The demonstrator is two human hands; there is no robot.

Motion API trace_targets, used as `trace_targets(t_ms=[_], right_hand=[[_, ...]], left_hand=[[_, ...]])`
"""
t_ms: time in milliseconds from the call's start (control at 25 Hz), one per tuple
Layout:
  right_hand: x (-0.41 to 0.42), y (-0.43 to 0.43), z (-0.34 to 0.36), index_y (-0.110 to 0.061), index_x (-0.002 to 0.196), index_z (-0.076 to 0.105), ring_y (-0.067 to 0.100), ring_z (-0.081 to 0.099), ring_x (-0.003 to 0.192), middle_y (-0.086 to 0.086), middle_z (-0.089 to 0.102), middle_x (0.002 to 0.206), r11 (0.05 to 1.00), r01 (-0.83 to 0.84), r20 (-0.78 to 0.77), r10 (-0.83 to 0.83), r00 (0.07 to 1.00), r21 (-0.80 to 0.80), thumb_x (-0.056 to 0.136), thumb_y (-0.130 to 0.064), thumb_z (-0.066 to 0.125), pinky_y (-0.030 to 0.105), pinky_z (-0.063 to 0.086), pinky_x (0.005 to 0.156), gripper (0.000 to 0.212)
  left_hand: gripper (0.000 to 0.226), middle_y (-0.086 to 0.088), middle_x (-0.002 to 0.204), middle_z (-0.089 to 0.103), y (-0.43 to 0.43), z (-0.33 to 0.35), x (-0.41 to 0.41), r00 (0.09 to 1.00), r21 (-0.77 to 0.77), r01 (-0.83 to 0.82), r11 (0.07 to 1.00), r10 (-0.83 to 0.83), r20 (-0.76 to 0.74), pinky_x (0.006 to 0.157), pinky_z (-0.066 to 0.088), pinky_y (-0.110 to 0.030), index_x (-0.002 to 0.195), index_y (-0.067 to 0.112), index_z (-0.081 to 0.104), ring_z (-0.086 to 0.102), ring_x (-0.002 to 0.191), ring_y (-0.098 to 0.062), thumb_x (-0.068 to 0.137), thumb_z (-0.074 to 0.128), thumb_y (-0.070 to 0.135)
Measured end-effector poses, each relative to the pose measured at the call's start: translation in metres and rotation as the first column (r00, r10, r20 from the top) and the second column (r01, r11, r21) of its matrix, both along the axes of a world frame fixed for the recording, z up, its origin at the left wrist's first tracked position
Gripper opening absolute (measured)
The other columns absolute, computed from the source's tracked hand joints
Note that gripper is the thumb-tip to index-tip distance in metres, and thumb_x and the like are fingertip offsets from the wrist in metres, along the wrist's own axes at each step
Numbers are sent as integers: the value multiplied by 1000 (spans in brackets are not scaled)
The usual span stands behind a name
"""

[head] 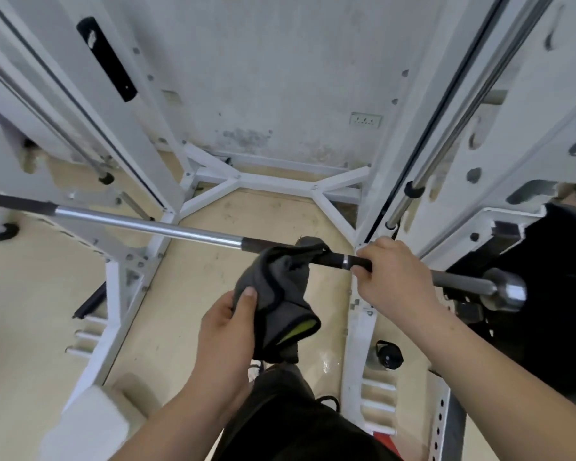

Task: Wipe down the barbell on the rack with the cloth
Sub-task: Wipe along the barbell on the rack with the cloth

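The barbell runs across the white rack from left to right, with a shiny middle and dark knurled sections. A grey cloth with black trim and a yellow-green inside is draped over the bar's dark right section and hangs below it. My left hand pinches the cloth's lower part, thumb on top. My right hand grips the bar just right of the cloth, fingers curled round it. The bar's steel collar sticks out at the right.
White rack uprights stand left and right, joined by a floor brace at the back. A chrome guide rod runs along the right upright. A black weight plate hangs at the right. A bottle stands on the floor.
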State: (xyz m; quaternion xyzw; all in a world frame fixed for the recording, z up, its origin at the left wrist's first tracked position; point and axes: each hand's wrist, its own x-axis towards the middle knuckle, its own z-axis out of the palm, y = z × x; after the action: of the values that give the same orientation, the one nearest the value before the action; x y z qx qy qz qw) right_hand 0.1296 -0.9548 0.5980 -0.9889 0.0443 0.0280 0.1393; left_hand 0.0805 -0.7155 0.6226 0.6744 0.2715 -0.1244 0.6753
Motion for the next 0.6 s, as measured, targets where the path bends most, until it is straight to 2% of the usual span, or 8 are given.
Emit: trace_targets(t_ms=[80,200,360,400,480,600], right_hand=[[6,10,-3,-24,100,69,18,50,99,-7,48,93,999,-21,-6,21,1000,-31,93,-35,61,32,44,62,15],[19,18,-8,-20,95,72,20,52,92,-5,51,90,994,-26,-32,22,999,-105,94,-34,62,31,40,62,18],[29,24,-12,-20,88,71,20,52,82,-4,53,85,974,-8,-86,-12,996,-227,95,-34,59,31,42,60,19],[30,26,-12,-21,88,70,19,51,81,-5,53,85,970,-9,-83,-12,996,-242,95,-33,59,30,41,59,18],[30,30,-11,-21,88,68,18,49,80,-4,52,86,961,-6,-84,-18,996,-278,95,-31,58,30,38,58,16],[30,34,-9,-20,88,67,18,49,78,-4,52,85,962,-11,-102,-17,995,-271,95,-31,59,30,41,58,16]], left_hand=[[31,-19,105,78,8,10,-2,995,-115,-90,989,84,-59,96,58,-55,111,3,70,74,101,-38,107,52,28],[30,-14,106,79,5,19,8,984,-225,-152,962,125,-128,92,59,-44,117,8,70,76,99,-30,110,47,25],[29,-18,91,79,13,27,-13,964,-287,-187,939,120,-235,58,59,-31,109,2,72,78,74,-26,107,51,23],[29,-20,90,78,15,31,-15,958,-309,-200,930,120,-259,54,57,-31,107,2,73,77,71,-27,107,53,23],[27,-19,94,79,15,26,-7,951,-324,-222,920,131,-282,57,58,-34,112,5,72,77,76,-27,107,53,24],[27,-15,108,78,7,-1,30,942,-348,-283,894,192,-275,86,61,-42,125,10,64,75,100,-29,108,50,26]])
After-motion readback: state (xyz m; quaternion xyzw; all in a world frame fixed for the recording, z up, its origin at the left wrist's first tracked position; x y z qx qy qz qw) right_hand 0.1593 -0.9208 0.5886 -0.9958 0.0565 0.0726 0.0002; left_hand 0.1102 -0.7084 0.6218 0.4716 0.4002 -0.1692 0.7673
